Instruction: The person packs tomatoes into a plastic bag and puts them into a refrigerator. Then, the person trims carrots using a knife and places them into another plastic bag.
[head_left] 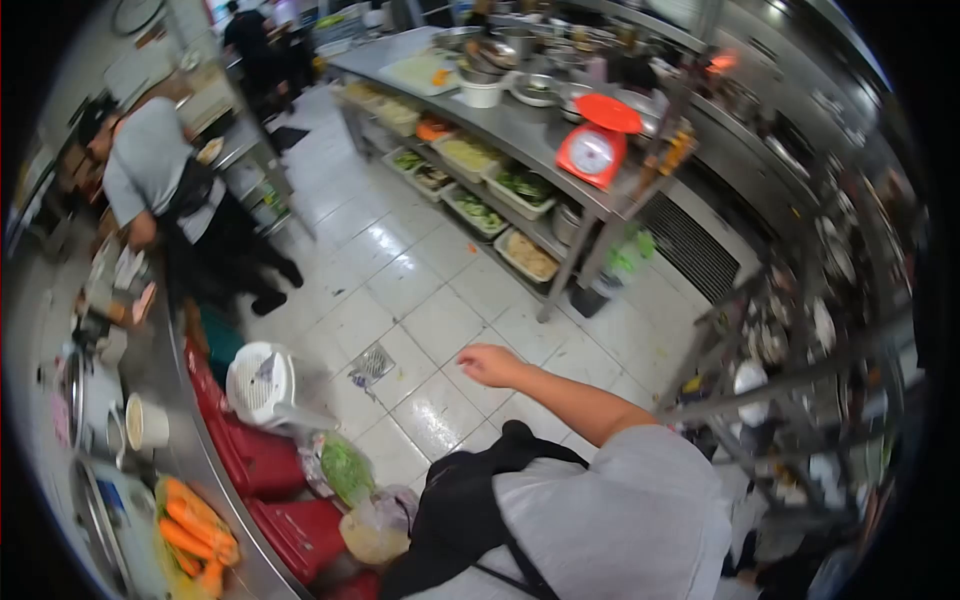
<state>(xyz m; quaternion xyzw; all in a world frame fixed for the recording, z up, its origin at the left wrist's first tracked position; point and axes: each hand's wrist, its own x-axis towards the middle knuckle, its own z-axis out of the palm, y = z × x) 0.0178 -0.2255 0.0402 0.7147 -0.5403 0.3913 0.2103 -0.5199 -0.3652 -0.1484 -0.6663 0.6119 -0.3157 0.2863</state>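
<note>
My right hand (487, 365) hangs over the tiled floor (435, 412), at the end of my outstretched bare forearm. Its fingers are loosely bent and a little apart, with nothing visible in them. The hand touches nothing and is slightly blurred. Left of it, a metal floor drain (373, 362) is set in the tiles. My left hand does not show; my grey sleeve and black apron (455, 500) fill the lower middle.
A steel table (400, 62) holds an orange scale (594, 152), above shelves of food trays. A white stool (262, 382), red bins (245, 450) and bagged produce (345, 470) line the left counter, which bears carrots (195, 525). One person (160, 165) stands there. Metal racks stand right.
</note>
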